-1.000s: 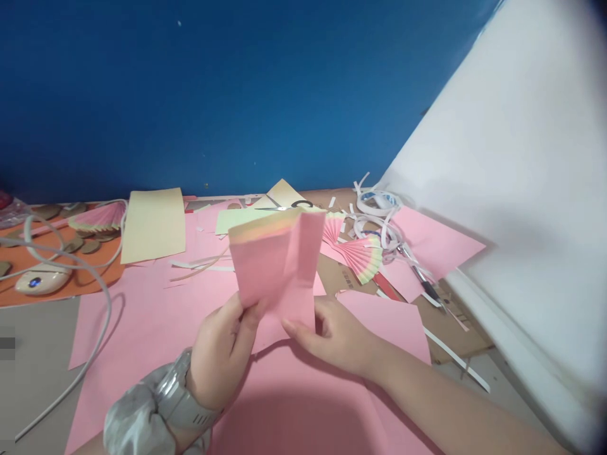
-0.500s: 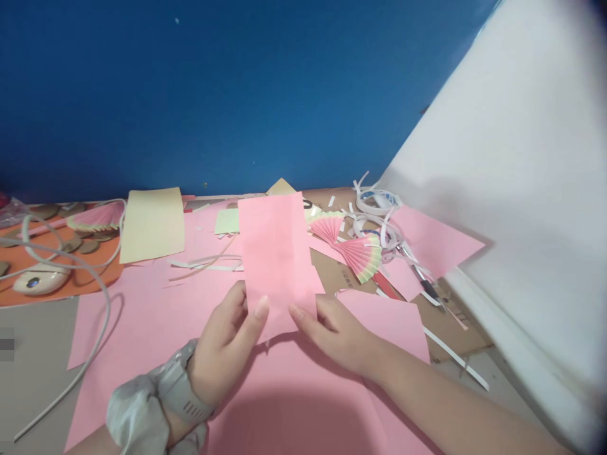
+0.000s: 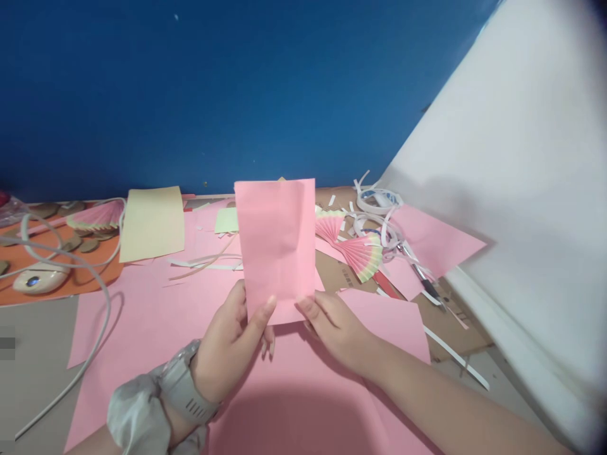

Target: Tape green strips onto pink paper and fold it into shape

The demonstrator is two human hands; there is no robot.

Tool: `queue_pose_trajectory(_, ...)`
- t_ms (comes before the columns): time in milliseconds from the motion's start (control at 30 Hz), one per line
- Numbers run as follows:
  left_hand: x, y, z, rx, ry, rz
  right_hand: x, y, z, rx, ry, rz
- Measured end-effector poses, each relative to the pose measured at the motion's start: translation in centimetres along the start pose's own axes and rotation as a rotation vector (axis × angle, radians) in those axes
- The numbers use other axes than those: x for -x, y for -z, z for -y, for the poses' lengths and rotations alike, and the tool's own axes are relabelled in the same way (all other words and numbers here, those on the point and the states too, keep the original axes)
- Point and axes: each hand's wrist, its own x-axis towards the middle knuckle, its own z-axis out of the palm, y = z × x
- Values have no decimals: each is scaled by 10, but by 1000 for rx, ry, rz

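Between my two hands a pink sheet of paper (image 3: 275,246) stands upright, with faint creases running down it. My left hand (image 3: 237,332) pinches its lower left edge, thumb on the near face and fingers behind. At the lower right corner my right hand (image 3: 336,325) grips the same sheet, thumb in front. Under both hands lies a large pink sheet (image 3: 161,322) on the table. Just right of the held sheet rests a pleated pink paper fan (image 3: 358,253) with a yellow-green edge. The held sheet hides what is behind it.
A yellow sheet (image 3: 152,224) lies at the back left, near an orange mat (image 3: 95,278) with a white corded device (image 3: 42,279) and coins. Rolls of white tape (image 3: 377,201), a black-handled craft knife (image 3: 429,287) and paper strips lie at the right. A blue wall (image 3: 265,95) closes the back.
The sheet has turned so its yellow-edged fold no longer shows and its pink face is flat toward me. Both thumbs have shifted along its lower edge.
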Motion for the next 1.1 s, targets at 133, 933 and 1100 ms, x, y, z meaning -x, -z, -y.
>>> queue_pose_trajectory(133, 2, -3, -1, 22, -3, -22, 0, 1, -1, 2, -32, 12)
queue_pose_trajectory(933, -5, 1, -2, -45, 70, 239, 0, 0, -5, -70, -17, -22)
queue_pose_trajectory(1100, -5, 1, -5, -15, 87, 242, -1, -2, -4, -37, -1, -40)
